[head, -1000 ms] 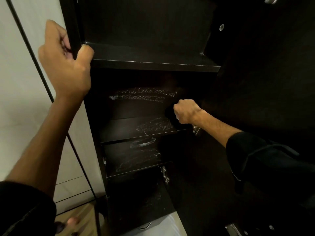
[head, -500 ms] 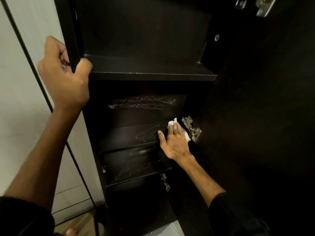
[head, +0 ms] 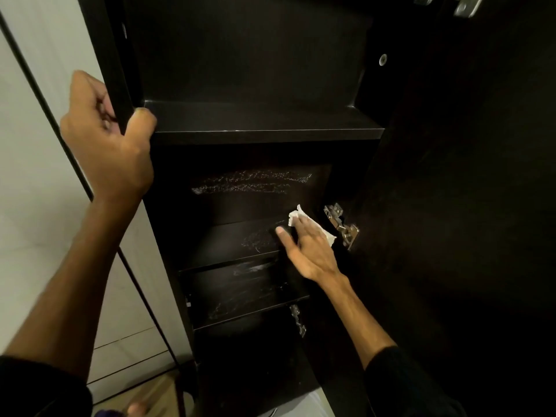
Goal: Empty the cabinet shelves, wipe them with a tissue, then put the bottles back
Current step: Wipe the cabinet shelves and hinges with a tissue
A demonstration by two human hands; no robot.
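A tall dark cabinet (head: pixel 258 70) stands in front of me with several bare shelves. My right hand (head: pixel 310 248) lies flat with straight fingers on a white tissue (head: pixel 326 234), pressing it onto the right end of the middle shelf (head: pixel 228 245). Pale dusty streaks mark that shelf and the back panel (head: pixel 255 182) above it. My left hand (head: pixel 111 145) grips the cabinet's left side panel (head: pixel 120 85) at the level of the upper shelf (head: pixel 264 121), thumb inside. No bottles are in view.
The open cabinet door (head: pixel 466 206) fills the right side, with metal hinges (head: pixel 343 224) beside my right hand. A lower shelf (head: pixel 240 299) also shows streaks. A pale wall (head: pixel 36 176) lies left, and a wooden floor (head: pixel 153 392) below.
My right hand came out of a fist inside the cabinet and now lies flat on the tissue at the shelf's right end. The left hand keeps its grip; the view tilted down slightly.
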